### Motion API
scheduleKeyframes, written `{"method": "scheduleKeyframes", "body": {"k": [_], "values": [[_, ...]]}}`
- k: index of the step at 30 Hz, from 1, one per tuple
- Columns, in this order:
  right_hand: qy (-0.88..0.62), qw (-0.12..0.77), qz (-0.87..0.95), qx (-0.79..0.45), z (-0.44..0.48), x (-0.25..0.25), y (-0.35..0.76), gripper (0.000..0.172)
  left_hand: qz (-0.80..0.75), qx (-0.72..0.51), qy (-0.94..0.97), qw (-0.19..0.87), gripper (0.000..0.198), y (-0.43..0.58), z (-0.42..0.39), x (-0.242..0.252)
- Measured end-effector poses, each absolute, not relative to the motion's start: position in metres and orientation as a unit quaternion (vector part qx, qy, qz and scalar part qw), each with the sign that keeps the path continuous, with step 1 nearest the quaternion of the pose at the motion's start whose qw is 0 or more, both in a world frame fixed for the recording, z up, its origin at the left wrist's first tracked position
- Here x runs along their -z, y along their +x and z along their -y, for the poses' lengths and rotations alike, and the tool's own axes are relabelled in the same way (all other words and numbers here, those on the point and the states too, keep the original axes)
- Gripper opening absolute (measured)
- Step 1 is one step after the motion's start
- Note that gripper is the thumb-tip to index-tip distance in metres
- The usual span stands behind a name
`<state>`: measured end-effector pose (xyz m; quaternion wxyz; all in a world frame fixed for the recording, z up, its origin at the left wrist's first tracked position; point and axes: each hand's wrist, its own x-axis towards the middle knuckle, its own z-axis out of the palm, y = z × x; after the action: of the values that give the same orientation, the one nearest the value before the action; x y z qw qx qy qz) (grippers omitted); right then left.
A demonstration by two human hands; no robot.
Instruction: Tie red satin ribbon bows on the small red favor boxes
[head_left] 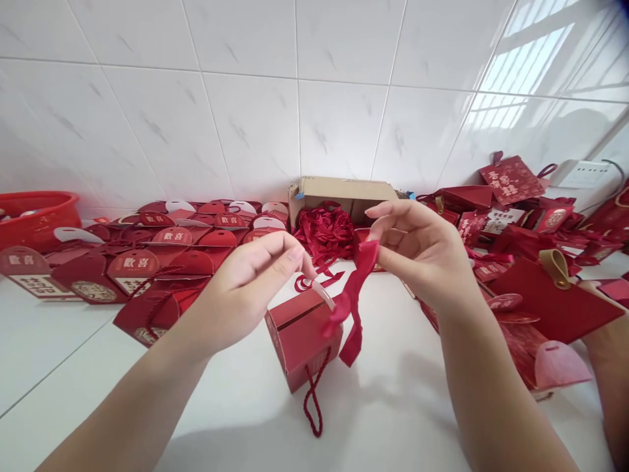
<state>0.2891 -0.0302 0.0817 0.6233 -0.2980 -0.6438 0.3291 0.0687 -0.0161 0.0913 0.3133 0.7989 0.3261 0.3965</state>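
Note:
My right hand [417, 252] is closed, pinching a red ribbon [361, 269] between thumb and fingertips. The ribbon hangs down in a loose twist, one tail dangling over the table. My left hand [260, 282] is closed too, its fingertips pinching a pale, shiny strip that runs into the same ribbon. Below and between both hands stands a small red gift box [307, 334] with a closed sloping top. A twisted dark red cord [313, 406] loops from its near side onto the white table.
Behind, a cardboard box [344, 189] holds a heap of red ribbons [324, 233]. Red gift boxes [177, 236] crowd the left, near a red basin [44, 219]. More boxes fill the right, where another person's arm [607, 367] holds a red box [545, 301]. A tiled wall stands behind.

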Motion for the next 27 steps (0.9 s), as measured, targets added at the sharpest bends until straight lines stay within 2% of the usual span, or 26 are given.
{"method": "scheduleKeyframes", "body": {"k": [5,8,12,16,22,24,27], "values": [[-0.327,0.635,0.667,-0.211,0.033,-0.078,0.281,0.019,-0.33,-0.368,0.819,0.293,0.028,0.067,0.019,-0.089],[-0.316,0.623,0.699,-0.153,0.037,-0.076,0.273,0.024,-0.314,-0.356,0.826,0.304,0.022,0.078,0.022,-0.083],[-0.308,0.607,0.704,-0.203,0.04,-0.074,0.267,0.029,-0.274,-0.373,0.82,0.337,0.014,0.088,0.023,-0.079],[-0.313,0.637,0.656,-0.257,0.039,-0.072,0.264,0.024,-0.28,-0.371,0.826,0.319,0.013,0.086,0.024,-0.079],[-0.292,0.662,0.569,-0.391,0.034,-0.076,0.265,0.021,-0.329,-0.376,0.853,0.149,0.011,0.079,0.022,-0.077],[-0.288,0.679,0.543,-0.401,0.03,-0.077,0.269,0.018,-0.326,-0.331,0.874,0.143,0.012,0.078,0.025,-0.077],[-0.285,0.738,0.485,-0.373,0.02,-0.075,0.277,0.013,-0.28,-0.195,0.917,0.204,0.013,0.08,0.037,-0.077]]}}
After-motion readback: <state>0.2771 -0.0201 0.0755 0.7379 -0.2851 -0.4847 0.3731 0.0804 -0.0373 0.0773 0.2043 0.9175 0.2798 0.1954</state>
